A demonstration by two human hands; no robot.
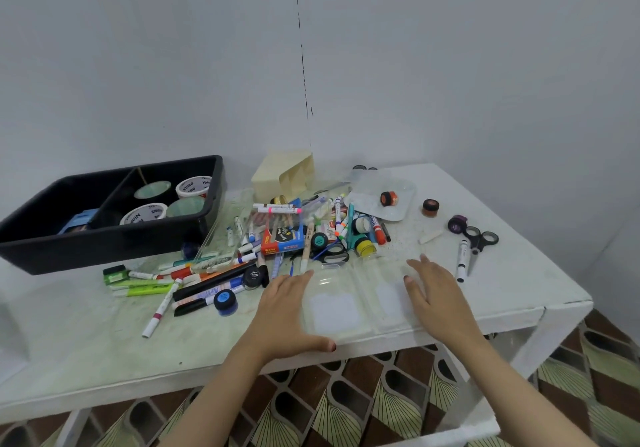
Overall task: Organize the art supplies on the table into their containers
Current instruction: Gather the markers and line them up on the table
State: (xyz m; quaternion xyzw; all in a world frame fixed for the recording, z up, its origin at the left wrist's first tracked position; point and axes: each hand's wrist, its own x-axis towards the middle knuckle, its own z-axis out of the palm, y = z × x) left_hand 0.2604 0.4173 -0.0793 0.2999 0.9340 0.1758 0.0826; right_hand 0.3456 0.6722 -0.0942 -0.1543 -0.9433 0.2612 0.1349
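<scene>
My left hand (284,311) and right hand (434,294) are flat, fingers straight, gripping nothing. Between them a clear plastic case (341,311) lies open on the desk (86,336). It looks light, thin, bendy and slippery, so I would hold its side edges. Beyond my fingertips lie piled markers (207,280) and paint pots (225,301).

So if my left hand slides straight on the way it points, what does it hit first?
Probably the cream pen just past your left hand, then the black scissors; depth is unclear.
</scene>
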